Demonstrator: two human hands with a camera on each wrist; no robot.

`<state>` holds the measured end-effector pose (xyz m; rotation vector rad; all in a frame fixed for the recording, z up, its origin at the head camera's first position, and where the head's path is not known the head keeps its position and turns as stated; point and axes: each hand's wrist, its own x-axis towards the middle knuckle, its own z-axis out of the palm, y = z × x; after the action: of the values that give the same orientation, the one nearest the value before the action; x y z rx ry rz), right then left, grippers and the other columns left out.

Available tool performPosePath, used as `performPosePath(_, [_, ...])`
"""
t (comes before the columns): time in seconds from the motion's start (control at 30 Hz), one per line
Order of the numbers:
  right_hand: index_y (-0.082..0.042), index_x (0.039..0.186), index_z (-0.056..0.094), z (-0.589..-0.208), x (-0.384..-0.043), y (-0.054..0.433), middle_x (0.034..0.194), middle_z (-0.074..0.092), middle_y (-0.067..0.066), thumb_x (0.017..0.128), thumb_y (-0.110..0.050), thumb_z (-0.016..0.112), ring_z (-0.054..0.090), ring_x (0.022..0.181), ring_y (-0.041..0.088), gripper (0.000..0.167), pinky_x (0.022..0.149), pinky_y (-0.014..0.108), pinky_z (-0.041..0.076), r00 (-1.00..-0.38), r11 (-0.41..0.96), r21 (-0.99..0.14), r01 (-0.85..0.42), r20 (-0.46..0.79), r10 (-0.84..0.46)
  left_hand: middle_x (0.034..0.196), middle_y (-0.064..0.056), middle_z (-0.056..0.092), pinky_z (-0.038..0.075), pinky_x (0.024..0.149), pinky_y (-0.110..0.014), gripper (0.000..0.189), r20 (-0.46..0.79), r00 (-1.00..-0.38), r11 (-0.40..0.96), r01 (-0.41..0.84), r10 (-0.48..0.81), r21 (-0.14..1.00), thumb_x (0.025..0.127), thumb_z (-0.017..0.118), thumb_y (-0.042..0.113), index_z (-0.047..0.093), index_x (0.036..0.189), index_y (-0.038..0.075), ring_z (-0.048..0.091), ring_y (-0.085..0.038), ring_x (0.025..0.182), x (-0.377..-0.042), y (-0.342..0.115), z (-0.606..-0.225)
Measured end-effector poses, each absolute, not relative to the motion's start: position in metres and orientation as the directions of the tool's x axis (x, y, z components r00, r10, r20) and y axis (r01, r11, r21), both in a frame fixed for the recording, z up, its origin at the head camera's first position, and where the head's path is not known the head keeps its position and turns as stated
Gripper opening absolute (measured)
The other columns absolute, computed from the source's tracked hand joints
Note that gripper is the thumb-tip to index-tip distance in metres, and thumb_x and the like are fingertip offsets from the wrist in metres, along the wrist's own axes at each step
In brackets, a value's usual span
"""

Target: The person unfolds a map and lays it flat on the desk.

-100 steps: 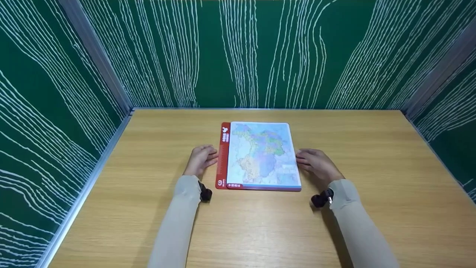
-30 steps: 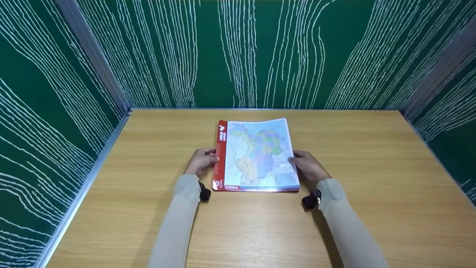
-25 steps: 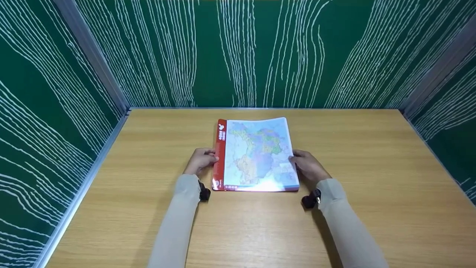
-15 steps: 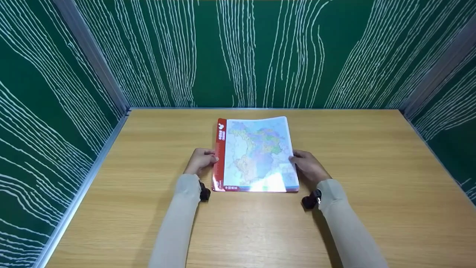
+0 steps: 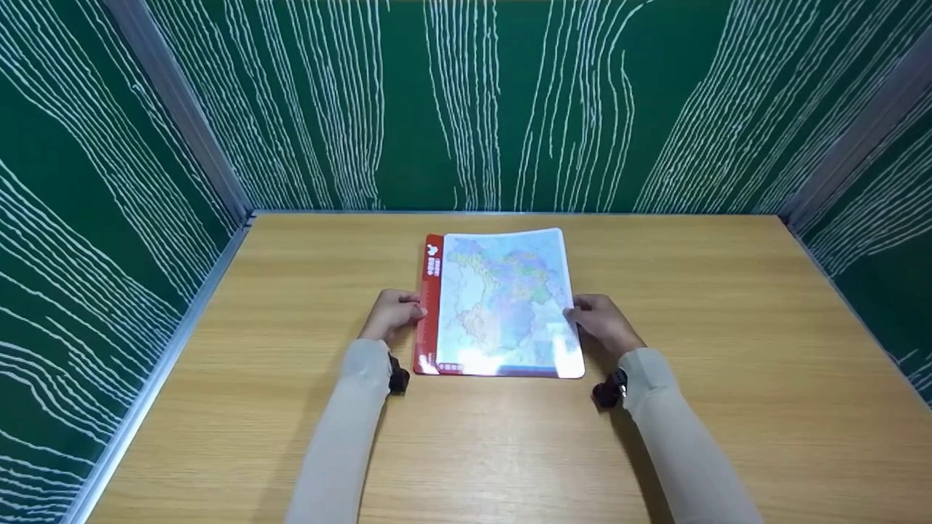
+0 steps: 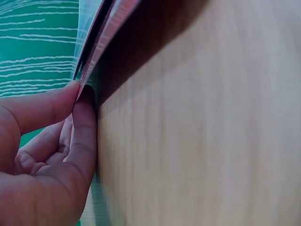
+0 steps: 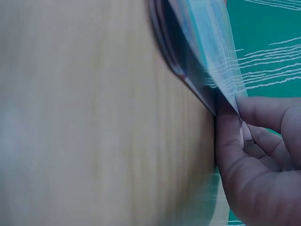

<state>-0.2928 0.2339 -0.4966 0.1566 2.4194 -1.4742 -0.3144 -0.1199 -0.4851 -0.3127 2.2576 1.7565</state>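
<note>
A glossy map (image 5: 502, 291) with a red strip (image 5: 429, 306) down its left side lies over the table in the head view, its far right corner slightly raised. My left hand (image 5: 393, 313) pinches the red edge, thumb above and fingers below. On the opposite side, my right hand (image 5: 604, 320) pinches the right edge the same way. The left wrist view shows the thumb of the left hand (image 6: 47, 155) pressed to the layered edge. In the right wrist view, near the right hand (image 7: 263, 155), the map sheet (image 7: 214, 42) stands apart from darker layers beneath; whether the fingers hold those too, I cannot tell.
A wooden table (image 5: 495, 451) carries the map. Green walls (image 5: 510, 102) with white wavy lines enclose it at the back and both sides, joined by grey metal posts (image 5: 193, 109). Black wrist cameras (image 5: 606, 393) sit at the sleeve cuffs.
Since the oldest frame, both hands have closed on the map's edges, and it has shifted slightly left, its far edge bending. Lately its near right corner has spread outward slightly and the glare has moved.
</note>
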Motion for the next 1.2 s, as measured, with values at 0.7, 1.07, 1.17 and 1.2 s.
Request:
performPosePath(0.7, [0.007, 0.123, 0.058, -0.4954, -0.2902, 0.2363, 0.105, 0.063, 0.009, 0.093, -0.012, 0.06, 0.061, 0.086, 0.007, 0.035, 0.075, 0.021, 0.055, -0.951, 0.354, -0.89, 0.288, -0.309, -0.003, 0.096, -0.013, 0.065, 0.052, 0.06, -0.02, 0.034, -0.299, -0.953, 0.22, -0.3, -0.038, 0.928, 0.077, 0.06, -0.013, 0.065, 0.11, -0.009, 0.065, -0.019, 0.08, -0.3161, -0.1189, -0.4874])
performPosePath(1.07, [0.006, 0.129, 0.055, -0.4938, -0.2907, 0.241, 0.118, 0.063, 0.014, 0.094, -0.012, 0.059, 0.06, 0.092, 0.009, 0.04, 0.079, 0.022, 0.055, -0.942, 0.376, -0.871, 0.318, -0.335, 0.02, 0.11, -0.02, 0.066, 0.054, 0.064, -0.021, 0.038, -0.329, -0.943, 0.227, -0.332, -0.053, 0.915, 0.078, 0.061, -0.014, 0.064, 0.115, -0.008, 0.066, -0.02, 0.085, -0.3174, -0.1174, -0.486])
performPosePath(1.17, [0.006, 0.13, 0.055, -0.4945, -0.2908, 0.2412, 0.12, 0.062, 0.016, 0.094, -0.013, 0.058, 0.061, 0.095, 0.01, 0.04, 0.083, 0.025, 0.055, -0.941, 0.376, -0.869, 0.321, -0.339, 0.018, 0.111, -0.02, 0.065, 0.055, 0.066, -0.022, 0.037, -0.332, -0.942, 0.233, -0.334, -0.048, 0.913, 0.079, 0.062, -0.013, 0.064, 0.115, -0.007, 0.064, -0.018, 0.081, -0.317, -0.1176, -0.4856])
performPosePath(1.2, [0.006, 0.13, 0.055, -0.4948, -0.2907, 0.2411, 0.121, 0.062, 0.017, 0.095, -0.013, 0.058, 0.061, 0.096, 0.011, 0.04, 0.084, 0.026, 0.055, -0.94, 0.374, -0.87, 0.321, -0.34, 0.016, 0.112, -0.021, 0.065, 0.055, 0.066, -0.022, 0.038, -0.335, -0.941, 0.231, -0.336, -0.048, 0.913, 0.078, 0.062, -0.013, 0.064, 0.116, -0.007, 0.063, -0.018, 0.081, -0.3167, -0.1176, -0.4854])
